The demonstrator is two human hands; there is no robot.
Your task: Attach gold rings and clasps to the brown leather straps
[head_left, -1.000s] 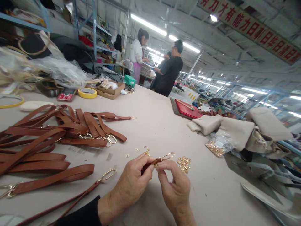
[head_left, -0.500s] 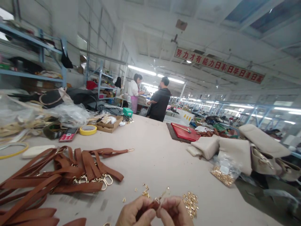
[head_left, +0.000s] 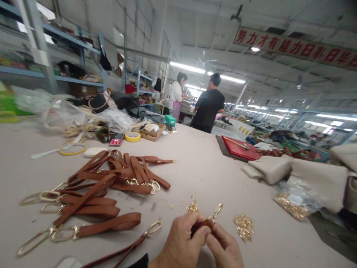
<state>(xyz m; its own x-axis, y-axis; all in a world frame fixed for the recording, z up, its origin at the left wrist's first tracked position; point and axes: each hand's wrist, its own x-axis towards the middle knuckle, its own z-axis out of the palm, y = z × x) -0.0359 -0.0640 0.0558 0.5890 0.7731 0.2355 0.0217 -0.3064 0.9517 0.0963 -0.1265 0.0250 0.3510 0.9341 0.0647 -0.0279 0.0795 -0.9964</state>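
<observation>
Low in the view, my left hand [head_left: 182,238] is closed round a brown leather strap [head_left: 205,224]. My right hand [head_left: 226,247] pinches the same strap end from the other side, fingertips touching those of the left. A gold metal clasp [head_left: 217,213] sticks up from the strap above my fingers. Most of the held part is hidden by my hands. Small gold fittings lie in a little heap [head_left: 192,205] beyond my left hand, and a larger pile [head_left: 243,227] lies to the right of my right hand. Another strap with a gold ring [head_left: 154,227] lies to the left.
Many brown straps [head_left: 111,186] with gold rings cover the table's left side. Behind them are yellow tape [head_left: 132,136] and a cardboard box [head_left: 153,132]. On the right lie a bag of gold fittings [head_left: 292,206], beige bags [head_left: 318,180] and a red folder [head_left: 241,147]. Two people stand beyond.
The view has swung left and the things appear shifted right. My hands have turned the strap, and the clasp now stands out more above my fingers.
</observation>
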